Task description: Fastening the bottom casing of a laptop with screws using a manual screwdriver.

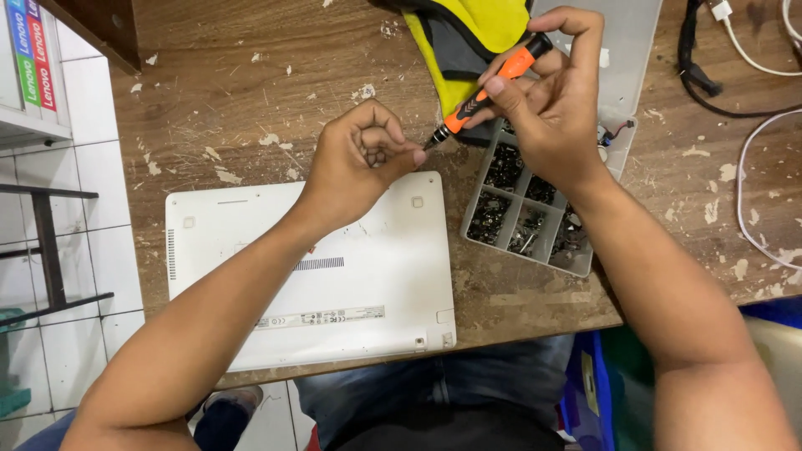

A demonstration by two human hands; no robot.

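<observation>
Screwdriver (489, 88), orange and black in the handle, is held at a slant above the bench (251, 92), its dark tip pointing down toward the curled fingers of the left hand (363, 159), just past the far right corner of the white laptop (368, 259). Right hand (547, 100) has its grip closed around the handle, the index finger capping the top end. Left hand is closed in a loose pinch at the tip; whether it pinches a screw or only steadies the blade cannot be told, the fingers hiding it. The laptop lies bottom side up, its near edge overhanging the bench edge toward the person's lap. Beside it on the right stands a clear compartment box (526, 209) filled with small dark screws, its lid open behind, with a yellow and grey cloth (468, 33) just beyond. Risks noted: the tip stands so close to the left fingertips that a slip of the right hand could, in my judgement, jab them. Any small part held at the tip could drop and be lost among the pale flakes and scars of the bench surface. The right forearm crosses directly above the open box, and a lowered elbow could tip it and scatter the contents. The overhanging laptop could slide off if pressed near its front edge.
</observation>
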